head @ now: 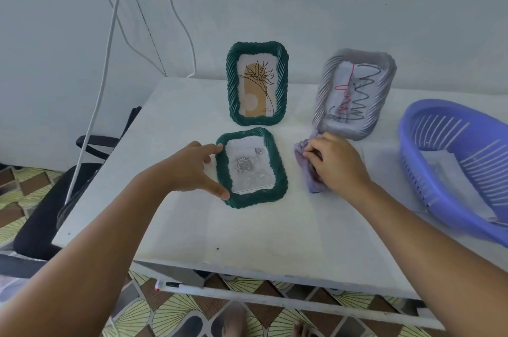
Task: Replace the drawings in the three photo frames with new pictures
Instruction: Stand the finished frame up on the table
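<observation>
The flat frame (251, 167), lying just before the standing green frame (257, 86), is steadied at its left edge by the spread left hand (196, 169), likely for wiping. A cloth (309, 169), right of it, is pinched by the right hand (334, 162).

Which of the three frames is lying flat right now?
The green frame with the grey rose picture, nearest the person; the left hand touches its edge. The other green frame and the grey frame stand upright behind it.
</observation>
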